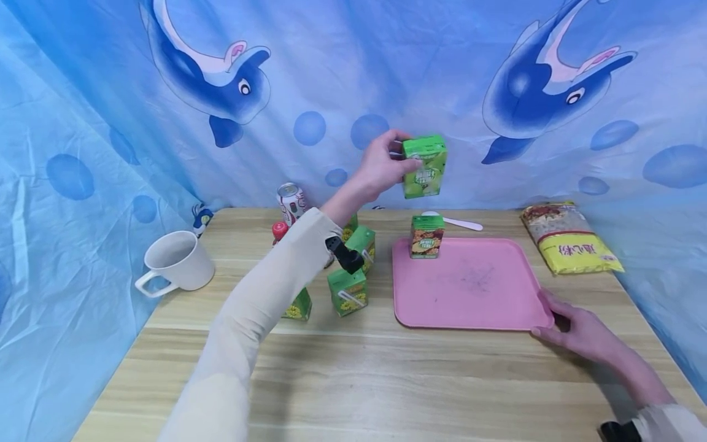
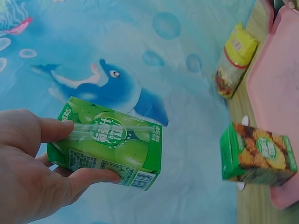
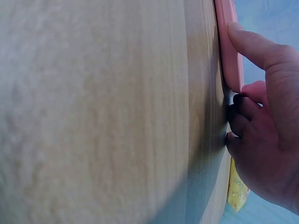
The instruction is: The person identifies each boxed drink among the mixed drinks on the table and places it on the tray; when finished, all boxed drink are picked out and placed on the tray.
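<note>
Grip of the left hand (image 1: 385, 161): thumb and fingers pinch a green juice box (image 1: 429, 179), held in the air before the dolphin curtain (image 1: 331, 67). The carton walls look smooth; a loosened pinch could let it slip, and a hard squeeze could dent it.

Right hand (image 1: 577, 329): fingers and thumb grip the near right corner of the pink tray (image 1: 469, 304). A pull or lift at that corner could tilt or slide the tray, upsetting the brown-fronted juice box (image 1: 426, 240), which stands upright near its far left corner. That box is also exposed to a knock from the held one should the left hand drop straight down.

Left sleeve (image 1: 276, 276): it crosses above the front green carton (image 1: 349, 296), its neighbours and a red-capped bottle (image 1: 280, 231), mostly hidden. A low sweep of the forearm could topple them; clearance cannot be judged.

Further out: a white spoon (image 1: 463, 224) lies just beyond the tray and could be nudged by a backward push. The yellow packet (image 1: 580, 252), right of the tray, would obstruct a rightward slide. The white mug (image 1: 179, 264) stands well apart, at little risk.
</note>
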Action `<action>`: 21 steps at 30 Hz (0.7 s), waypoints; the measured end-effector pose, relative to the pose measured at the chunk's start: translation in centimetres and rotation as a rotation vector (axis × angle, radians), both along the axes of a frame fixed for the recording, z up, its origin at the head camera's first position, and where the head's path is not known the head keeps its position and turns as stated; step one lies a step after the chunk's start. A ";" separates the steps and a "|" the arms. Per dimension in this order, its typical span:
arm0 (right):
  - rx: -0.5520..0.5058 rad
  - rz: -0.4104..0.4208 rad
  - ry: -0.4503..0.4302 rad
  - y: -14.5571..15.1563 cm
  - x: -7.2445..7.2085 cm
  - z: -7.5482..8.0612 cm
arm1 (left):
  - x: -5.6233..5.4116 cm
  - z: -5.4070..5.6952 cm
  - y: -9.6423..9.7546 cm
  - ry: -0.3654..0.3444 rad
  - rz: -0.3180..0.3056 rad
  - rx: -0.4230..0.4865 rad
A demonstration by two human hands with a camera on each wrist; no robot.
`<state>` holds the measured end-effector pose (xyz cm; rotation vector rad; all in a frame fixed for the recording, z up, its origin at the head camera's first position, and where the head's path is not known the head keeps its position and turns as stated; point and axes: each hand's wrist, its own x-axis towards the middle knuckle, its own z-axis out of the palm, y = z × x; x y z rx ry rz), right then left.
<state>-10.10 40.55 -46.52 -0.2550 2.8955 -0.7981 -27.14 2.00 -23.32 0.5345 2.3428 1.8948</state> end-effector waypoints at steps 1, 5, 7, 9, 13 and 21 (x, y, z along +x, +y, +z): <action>0.000 0.000 0.001 0.0 0.0 0.0 | 0.0 -0.1 0.3 -0.002 -0.001 0.000; -0.009 0.000 -0.014 0.1 0.0 0.0 | -0.1 -0.7 1.8 0.006 -0.003 -0.022; -0.007 -0.004 -0.018 0.2 -0.1 -0.1 | -0.1 -1.0 2.6 0.009 -0.012 -0.041; -0.012 -0.001 -0.021 0.3 -0.1 0.0 | -0.2 -1.2 3.4 0.006 -0.018 -0.065; -0.014 0.000 -0.021 0.3 -0.1 0.0 | -0.2 -1.7 4.8 -0.008 -0.042 -0.093; -0.033 0.002 -0.013 0.2 -0.2 0.1 | -0.2 -3.1 7.4 -0.036 -0.053 -0.094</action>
